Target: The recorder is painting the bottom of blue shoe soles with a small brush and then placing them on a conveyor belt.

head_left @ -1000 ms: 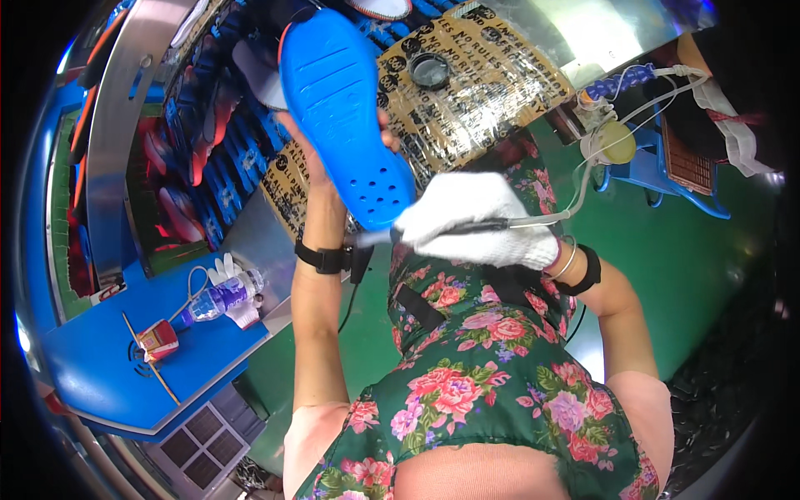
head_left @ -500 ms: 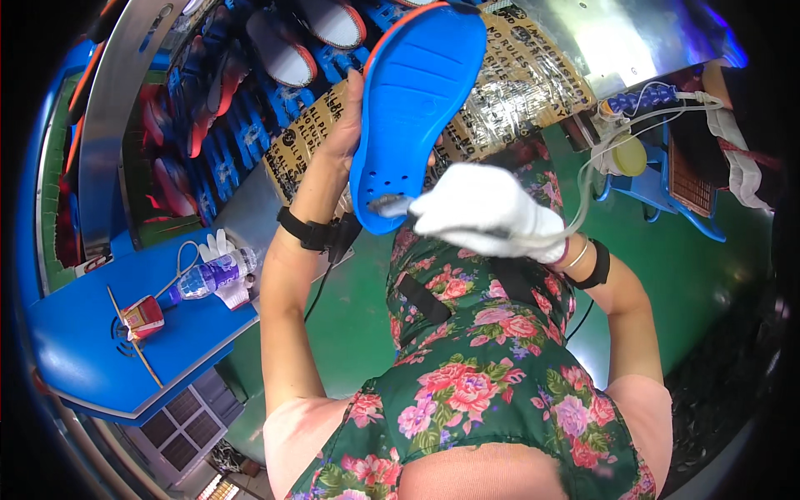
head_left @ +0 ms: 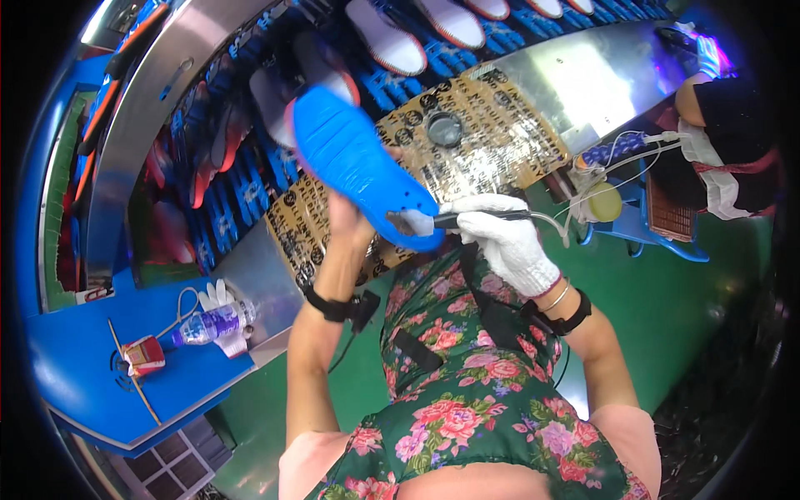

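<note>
A blue shoe sole (head_left: 354,158), edged in orange-red and with small holes near its near end, is held up above the bench, tilted to the left. My left hand (head_left: 346,218), bare, is closed round the sole's side from below, with its fingers partly hidden behind it. In my right hand (head_left: 504,242), in a white glove, is a brush (head_left: 450,220) with a dark handle, gripped from the right. The brush's bristles touch or hover just over the near end of the sole; I cannot tell which. A thin tube runs from the handle's back end.
Tape-wrapped cardboard (head_left: 500,125) covers the bench, bearing a small round dark dish (head_left: 444,129). Rows of soles (head_left: 387,37) lie beyond. A water bottle (head_left: 212,323) and white glove rest on the blue surface (head_left: 83,367) at left. Another person (head_left: 733,125) sits at right.
The sole has moved left and swung so its far end points further left. The gloved hand has turned, the brush now lying more level. The round dish has come into view.
</note>
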Demonstrator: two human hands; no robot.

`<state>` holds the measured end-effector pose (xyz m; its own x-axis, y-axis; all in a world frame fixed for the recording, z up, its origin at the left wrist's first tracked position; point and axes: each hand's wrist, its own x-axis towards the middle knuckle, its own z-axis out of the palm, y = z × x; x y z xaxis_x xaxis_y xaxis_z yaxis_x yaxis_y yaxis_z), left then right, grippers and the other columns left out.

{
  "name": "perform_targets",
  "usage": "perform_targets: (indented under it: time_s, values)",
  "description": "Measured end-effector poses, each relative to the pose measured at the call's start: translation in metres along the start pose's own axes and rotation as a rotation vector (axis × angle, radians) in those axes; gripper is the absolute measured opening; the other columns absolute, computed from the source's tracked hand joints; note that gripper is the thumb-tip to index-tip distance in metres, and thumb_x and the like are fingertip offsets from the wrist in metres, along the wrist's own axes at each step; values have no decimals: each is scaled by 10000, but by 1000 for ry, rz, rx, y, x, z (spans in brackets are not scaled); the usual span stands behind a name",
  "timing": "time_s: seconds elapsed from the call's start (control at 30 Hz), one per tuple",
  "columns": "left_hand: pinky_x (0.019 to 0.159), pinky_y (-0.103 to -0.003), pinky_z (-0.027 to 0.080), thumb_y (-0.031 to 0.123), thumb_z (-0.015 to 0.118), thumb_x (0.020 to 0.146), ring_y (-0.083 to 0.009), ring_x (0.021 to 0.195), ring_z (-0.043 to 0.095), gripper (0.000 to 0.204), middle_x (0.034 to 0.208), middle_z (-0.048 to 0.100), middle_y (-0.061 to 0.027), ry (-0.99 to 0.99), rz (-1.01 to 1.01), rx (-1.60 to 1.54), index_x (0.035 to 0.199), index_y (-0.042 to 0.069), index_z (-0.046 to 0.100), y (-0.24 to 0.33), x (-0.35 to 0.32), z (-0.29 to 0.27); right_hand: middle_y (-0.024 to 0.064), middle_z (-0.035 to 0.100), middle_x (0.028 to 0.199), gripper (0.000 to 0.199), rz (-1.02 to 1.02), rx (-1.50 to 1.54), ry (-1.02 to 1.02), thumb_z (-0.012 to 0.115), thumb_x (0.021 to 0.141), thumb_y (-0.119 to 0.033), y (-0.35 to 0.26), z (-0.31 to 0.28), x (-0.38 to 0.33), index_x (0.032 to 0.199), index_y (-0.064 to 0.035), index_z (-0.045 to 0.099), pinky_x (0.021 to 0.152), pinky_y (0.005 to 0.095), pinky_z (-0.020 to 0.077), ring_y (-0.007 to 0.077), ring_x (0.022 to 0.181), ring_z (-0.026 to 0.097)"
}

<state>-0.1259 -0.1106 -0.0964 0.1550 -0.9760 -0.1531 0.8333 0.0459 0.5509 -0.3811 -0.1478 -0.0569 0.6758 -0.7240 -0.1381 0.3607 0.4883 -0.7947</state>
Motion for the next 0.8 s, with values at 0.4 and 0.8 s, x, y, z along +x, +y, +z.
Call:
perform_targets:
  time_s: [0.4, 0.8]
  values:
    - [1195, -615, 298, 840, 392, 900, -470, 1449, 374, 1087, 1617, 352, -221, -27, -285, -193, 1606, 23, 266, -26, -125, 5, 109, 756, 1046, 243, 54, 239, 65, 675, 928, -20, 19, 2, 11, 1160, 41, 718, 718, 247, 537, 140, 841, 688]
    - [1113, -773, 298, 814, 484, 878, -505, 1466, 324, 1033, 1581, 386, -222, -123, -347, -710, 1600, 106, 275, -80, -97, 43, 130, 766, 1069, 286, -444, -547, -15, 767, 847, 6, -41, 22, 2, 1133, 17, 750, 881, 323, 582, 177, 956, 727]
